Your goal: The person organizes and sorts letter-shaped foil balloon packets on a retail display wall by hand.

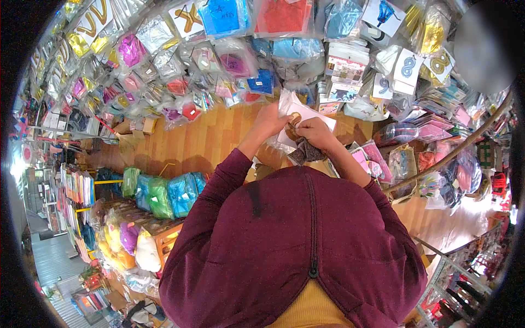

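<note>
My left hand is closed on the left side of a clear plastic packet with a white card inside, held up in front of my chest. Part of a gold-brown shape shows on the card between my hands; what it depicts is partly hidden. Against the packet's right side, my right hand has its fingers curled around a dark grey cloth. The cloth hangs below the fingers, bunched up.
Bagged goods hang ahead, including a red packet and a blue packet. Wrapped blue bundles lie on a slatted wooden rack at left. A brown pole slants at right above the wooden floor.
</note>
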`<control>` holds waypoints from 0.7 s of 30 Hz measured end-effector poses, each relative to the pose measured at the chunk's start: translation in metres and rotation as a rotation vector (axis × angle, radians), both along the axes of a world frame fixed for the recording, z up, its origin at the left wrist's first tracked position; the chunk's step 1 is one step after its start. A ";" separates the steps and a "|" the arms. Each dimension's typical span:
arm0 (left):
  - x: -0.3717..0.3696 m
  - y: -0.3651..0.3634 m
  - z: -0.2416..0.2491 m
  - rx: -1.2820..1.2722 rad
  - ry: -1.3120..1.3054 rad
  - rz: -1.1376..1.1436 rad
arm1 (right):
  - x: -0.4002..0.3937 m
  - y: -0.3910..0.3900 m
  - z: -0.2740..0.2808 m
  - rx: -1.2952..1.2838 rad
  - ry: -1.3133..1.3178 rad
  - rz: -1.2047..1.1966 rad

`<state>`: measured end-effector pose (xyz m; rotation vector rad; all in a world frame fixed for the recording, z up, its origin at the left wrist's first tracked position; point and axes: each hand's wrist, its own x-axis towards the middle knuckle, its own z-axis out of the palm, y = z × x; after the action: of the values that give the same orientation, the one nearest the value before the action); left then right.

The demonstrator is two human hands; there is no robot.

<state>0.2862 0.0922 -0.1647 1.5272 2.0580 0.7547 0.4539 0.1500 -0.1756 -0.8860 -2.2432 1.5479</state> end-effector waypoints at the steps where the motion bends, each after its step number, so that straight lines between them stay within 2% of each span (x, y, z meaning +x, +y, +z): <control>1: 0.000 0.001 0.000 0.000 0.000 0.001 | 0.000 0.000 0.003 0.000 0.000 0.001; 4: 0.000 0.001 0.005 0.016 0.008 -0.008 | 0.001 0.001 0.006 0.023 0.003 -0.012; 6: -0.002 0.000 0.013 -0.072 0.059 -0.020 | 0.000 0.002 0.005 -0.243 0.036 -0.060; 7: -0.008 -0.001 0.014 -0.070 0.059 -0.022 | 0.002 0.005 0.011 -0.241 0.036 -0.063; 9: -0.027 -0.006 0.015 0.205 -0.440 -0.119 | 0.012 0.009 0.027 -0.504 0.155 -0.082; 10: -0.038 -0.009 0.017 0.203 -0.442 -0.122 | 0.017 0.015 0.027 -0.482 0.117 -0.067; 12: -0.057 -0.010 0.022 0.019 -1.179 -0.066 | 0.024 0.022 0.033 -0.476 0.162 -0.020; 13: -0.059 -0.008 0.022 0.019 -1.178 -0.066 | 0.027 0.024 0.038 -0.472 0.208 0.029; 15: -0.061 -0.005 0.024 0.134 -0.657 -0.215 | 0.029 0.027 0.045 -0.526 0.203 0.059; 16: -0.056 -0.005 0.024 0.137 -0.658 -0.215 | 0.028 0.030 0.045 -0.525 0.219 0.081; 18: -0.040 -0.008 0.026 0.238 -0.478 -0.280 | 0.029 0.034 0.049 -0.522 0.229 0.110; 21: -0.027 -0.012 0.047 0.319 -0.382 -0.223 | 0.030 0.041 0.067 -0.591 0.262 0.078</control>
<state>0.2590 0.0806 -0.1181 1.5940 1.5151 1.2211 0.4837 0.1906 -0.1086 -0.6756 -1.6752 2.2683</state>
